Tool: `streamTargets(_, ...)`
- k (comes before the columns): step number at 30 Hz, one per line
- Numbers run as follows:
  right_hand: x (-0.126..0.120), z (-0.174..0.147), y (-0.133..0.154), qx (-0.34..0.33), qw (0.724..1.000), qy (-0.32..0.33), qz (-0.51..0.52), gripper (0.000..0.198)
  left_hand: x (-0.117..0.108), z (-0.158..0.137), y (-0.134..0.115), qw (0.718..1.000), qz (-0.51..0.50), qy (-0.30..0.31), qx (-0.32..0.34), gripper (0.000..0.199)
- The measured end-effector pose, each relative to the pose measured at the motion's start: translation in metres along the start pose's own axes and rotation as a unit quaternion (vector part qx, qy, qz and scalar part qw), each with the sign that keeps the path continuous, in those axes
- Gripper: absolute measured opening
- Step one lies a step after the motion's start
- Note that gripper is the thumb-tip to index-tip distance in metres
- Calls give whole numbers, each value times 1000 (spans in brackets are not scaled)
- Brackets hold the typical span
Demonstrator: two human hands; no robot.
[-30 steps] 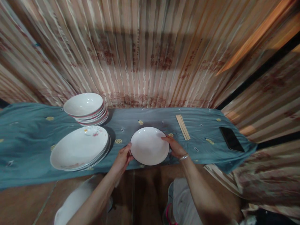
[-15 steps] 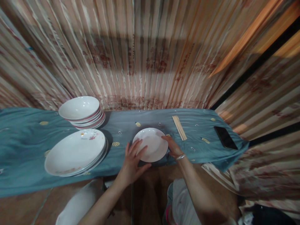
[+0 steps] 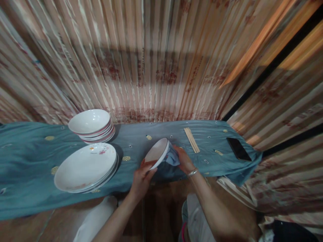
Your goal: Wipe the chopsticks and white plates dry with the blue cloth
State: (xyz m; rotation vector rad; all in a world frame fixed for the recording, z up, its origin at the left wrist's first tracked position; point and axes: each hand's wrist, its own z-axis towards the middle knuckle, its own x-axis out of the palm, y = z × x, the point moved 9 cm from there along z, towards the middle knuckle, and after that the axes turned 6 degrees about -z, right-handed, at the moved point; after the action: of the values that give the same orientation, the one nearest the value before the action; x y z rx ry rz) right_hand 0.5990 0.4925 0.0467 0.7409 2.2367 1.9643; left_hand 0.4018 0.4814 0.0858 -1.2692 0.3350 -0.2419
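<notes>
A white bowl (image 3: 155,153) is tilted on its side above the cloth-covered table, its inside facing left. My left hand (image 3: 141,176) pinches its near left rim, thumb outside and fingers inside. Against the bowl's outer side, a crumpled blue cloth (image 3: 173,157) is pressed by my right hand (image 3: 184,160), which wears a silver bracelet at the wrist. The fingertips of that hand are partly hidden behind the cloth.
To the left stand a stack of bowls (image 3: 91,122) and a stack of oval plates (image 3: 85,166). Several chopsticks (image 3: 191,140) lie right of the bowl, and a black phone (image 3: 238,149) is near the right end of the table (image 3: 133,129). A pleated curtain (image 3: 151,67) hangs behind.
The bowl was facing up and is now tipped onto its side. My left hand has gone from open over it to gripping its rim. The blue cloth has come into view.
</notes>
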Motion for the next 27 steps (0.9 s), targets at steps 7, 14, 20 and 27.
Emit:
streamTargets(7, 4, -20, 47, -130, 984, -72, -95, 39, -24, -2, 18, 948, -243, -122, -164, 24)
streamTargets(14, 96, -101, 79, -437, 758, 85, -476, 44, -5, -6, 24, 867, -423, -124, -232, 25)
streamTargets(20, 137, -111, 46, -454, 623, 139, -621, 43, -4, -7, 29, 869, -425, -116, -226, 10)
streamTargets(27, 104, -62, 58, -396, 670, 40, -626, 47, 2, -4, 21, 860, -437, -99, -243, 33)
